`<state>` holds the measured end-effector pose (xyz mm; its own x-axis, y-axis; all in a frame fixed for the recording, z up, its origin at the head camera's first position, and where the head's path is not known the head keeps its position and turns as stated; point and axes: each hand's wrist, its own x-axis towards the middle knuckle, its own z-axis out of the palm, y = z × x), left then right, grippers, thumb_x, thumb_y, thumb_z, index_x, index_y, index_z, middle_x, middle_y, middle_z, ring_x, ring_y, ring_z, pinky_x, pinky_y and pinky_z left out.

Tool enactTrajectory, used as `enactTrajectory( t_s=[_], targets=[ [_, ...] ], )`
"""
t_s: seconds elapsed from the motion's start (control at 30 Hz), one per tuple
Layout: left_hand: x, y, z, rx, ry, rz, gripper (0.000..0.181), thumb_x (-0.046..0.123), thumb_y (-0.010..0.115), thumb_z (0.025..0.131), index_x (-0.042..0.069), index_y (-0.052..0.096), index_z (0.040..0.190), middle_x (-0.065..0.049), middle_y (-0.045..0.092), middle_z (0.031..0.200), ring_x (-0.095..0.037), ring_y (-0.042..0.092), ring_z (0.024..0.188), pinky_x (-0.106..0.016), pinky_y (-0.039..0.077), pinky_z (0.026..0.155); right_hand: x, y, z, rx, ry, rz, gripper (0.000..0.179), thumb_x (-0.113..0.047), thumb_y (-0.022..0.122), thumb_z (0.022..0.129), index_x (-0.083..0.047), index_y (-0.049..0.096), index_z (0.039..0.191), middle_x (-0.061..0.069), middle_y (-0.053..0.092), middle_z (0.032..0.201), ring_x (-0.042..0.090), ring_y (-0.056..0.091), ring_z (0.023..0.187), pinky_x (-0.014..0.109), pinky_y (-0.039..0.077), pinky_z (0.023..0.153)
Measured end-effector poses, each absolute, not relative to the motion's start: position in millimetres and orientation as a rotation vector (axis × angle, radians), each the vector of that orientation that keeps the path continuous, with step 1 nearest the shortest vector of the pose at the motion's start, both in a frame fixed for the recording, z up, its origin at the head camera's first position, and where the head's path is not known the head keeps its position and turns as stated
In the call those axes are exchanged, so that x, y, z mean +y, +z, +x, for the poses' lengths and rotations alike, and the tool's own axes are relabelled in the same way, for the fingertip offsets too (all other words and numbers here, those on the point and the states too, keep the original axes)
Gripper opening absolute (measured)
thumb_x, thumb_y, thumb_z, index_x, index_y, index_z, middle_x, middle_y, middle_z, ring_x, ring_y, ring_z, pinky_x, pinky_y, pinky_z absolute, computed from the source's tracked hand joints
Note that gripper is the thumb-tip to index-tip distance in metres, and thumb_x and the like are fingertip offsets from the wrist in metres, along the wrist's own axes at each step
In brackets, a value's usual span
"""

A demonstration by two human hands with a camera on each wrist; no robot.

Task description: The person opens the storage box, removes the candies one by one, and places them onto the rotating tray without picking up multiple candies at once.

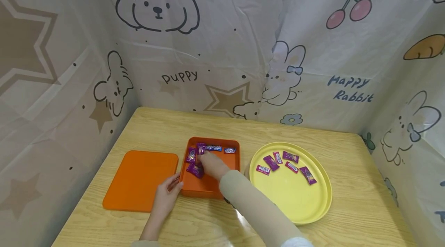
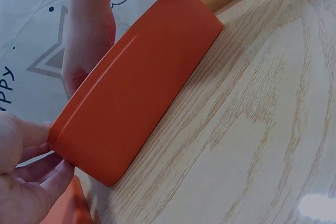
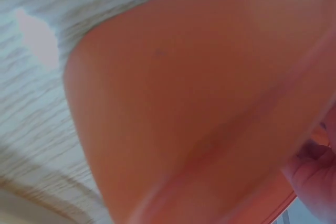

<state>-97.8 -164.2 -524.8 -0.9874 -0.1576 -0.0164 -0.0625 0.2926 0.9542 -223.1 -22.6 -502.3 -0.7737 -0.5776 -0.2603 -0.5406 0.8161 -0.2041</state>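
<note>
My left hand (image 1: 166, 196) grips the left wall of an orange square box (image 1: 203, 188) near its front corner. In the left wrist view, the thumb lies at the rim and the fingers (image 2: 44, 177) press against the outside. Reaching over the front right of the box, my right hand (image 1: 214, 165) has its fingers pointed down among the purple wrapped candies (image 1: 195, 170) on the left side. Its fingertips are mostly hidden, and I cannot tell whether they pinch a candy. Small blue wrapped candies (image 1: 229, 150) lie along the back wall.
An orange square lid (image 1: 140, 181) lies flat left of the box. To the right stands a round yellow tray (image 1: 288, 204) with several purple and pink wrapped candies (image 1: 271, 163). A printed cloth hangs behind the wooden table (image 1: 194, 224) and at both sides.
</note>
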Motion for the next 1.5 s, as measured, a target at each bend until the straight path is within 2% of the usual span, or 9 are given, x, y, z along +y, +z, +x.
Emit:
enactTrajectory(
  t_s=[0.27,0.43,0.57,0.67,0.77,0.9,1.2,1.37,1.5],
  targets=[
    [-165,-526,-99,-2.454,-1.8,0.221,0.04,0.007,0.057,0.089,-0.01,0.05,0.124,-0.029,0.053,0.121,-0.038,0.053,0.111,-0.038,0.046,0.092,-17,-504,-227,2.662,-0.284,-0.931,0.023,-0.001,0.065,0.082,-0.014,0.068,0.101,-0.002,0.066,0.095,0.01,0.06,0.091,0.019,0.05,0.082],
    [-165,-528,-100,-2.454,-1.793,0.235,0.039,0.007,0.058,0.089,-0.009,0.051,0.124,-0.028,0.054,0.12,-0.038,0.054,0.11,-0.039,0.046,0.091,-15,-502,-227,2.636,-0.32,-0.911,0.025,0.001,0.064,0.082,-0.012,0.068,0.103,-0.001,0.066,0.1,0.012,0.06,0.097,0.02,0.049,0.086],
    [-165,-527,-99,-2.457,-1.793,0.223,0.039,0.007,0.058,0.089,-0.01,0.05,0.124,-0.029,0.053,0.121,-0.038,0.053,0.11,-0.039,0.046,0.091,-10,-499,-228,2.65,-0.351,-0.904,0.023,0.003,0.063,0.082,-0.011,0.067,0.101,0.001,0.065,0.097,0.013,0.06,0.094,0.021,0.051,0.083],
    [-164,-526,-98,-2.453,-1.809,0.225,0.04,0.009,0.057,0.09,-0.01,0.049,0.125,-0.029,0.053,0.121,-0.038,0.053,0.111,-0.038,0.046,0.092,-4,-494,-229,2.665,-0.403,-0.919,0.02,0.001,0.062,0.084,-0.009,0.066,0.101,0.002,0.065,0.096,0.014,0.059,0.092,0.022,0.051,0.082],
    [-164,-524,-97,-2.459,-1.814,0.219,0.041,0.01,0.056,0.091,-0.011,0.048,0.126,-0.03,0.051,0.123,-0.039,0.052,0.112,-0.039,0.046,0.092,4,-487,-230,2.672,-0.446,-0.917,0.021,-0.003,0.061,0.086,-0.009,0.065,0.106,0.003,0.063,0.103,0.016,0.058,0.097,0.024,0.05,0.086],
    [-164,-523,-96,-2.47,-1.813,0.212,0.042,0.011,0.056,0.091,-0.011,0.046,0.126,-0.03,0.05,0.124,-0.039,0.051,0.113,-0.039,0.046,0.093,18,-473,-230,2.669,-0.499,-0.925,0.029,-0.002,0.061,0.085,-0.01,0.063,0.113,0.005,0.059,0.11,0.017,0.056,0.1,0.026,0.05,0.089],
    [-163,-524,-98,-2.474,-1.799,0.228,0.042,0.01,0.056,0.091,-0.01,0.048,0.126,-0.029,0.052,0.123,-0.038,0.052,0.112,-0.038,0.046,0.092,61,-458,-234,2.656,-0.761,-1.103,0.029,0.007,0.061,0.08,-0.004,0.062,0.107,0.01,0.058,0.099,0.02,0.055,0.086,0.032,0.051,0.075],
    [-162,-525,-98,-2.482,-1.786,0.247,0.041,0.01,0.057,0.09,-0.009,0.049,0.125,-0.029,0.053,0.122,-0.038,0.053,0.111,-0.039,0.046,0.092,89,-455,-232,2.679,-0.837,-1.055,0.027,0.007,0.061,0.08,-0.002,0.063,0.105,0.011,0.059,0.1,0.024,0.057,0.093,0.037,0.052,0.083],
    [-163,-526,-99,-2.481,-1.785,0.26,0.04,0.009,0.058,0.09,-0.008,0.05,0.125,-0.028,0.054,0.121,-0.038,0.053,0.111,-0.04,0.046,0.092,116,-456,-231,2.698,-0.919,-0.984,0.026,0.007,0.062,0.08,-0.001,0.063,0.105,0.012,0.059,0.099,0.026,0.058,0.092,0.038,0.053,0.08]
  ],
)
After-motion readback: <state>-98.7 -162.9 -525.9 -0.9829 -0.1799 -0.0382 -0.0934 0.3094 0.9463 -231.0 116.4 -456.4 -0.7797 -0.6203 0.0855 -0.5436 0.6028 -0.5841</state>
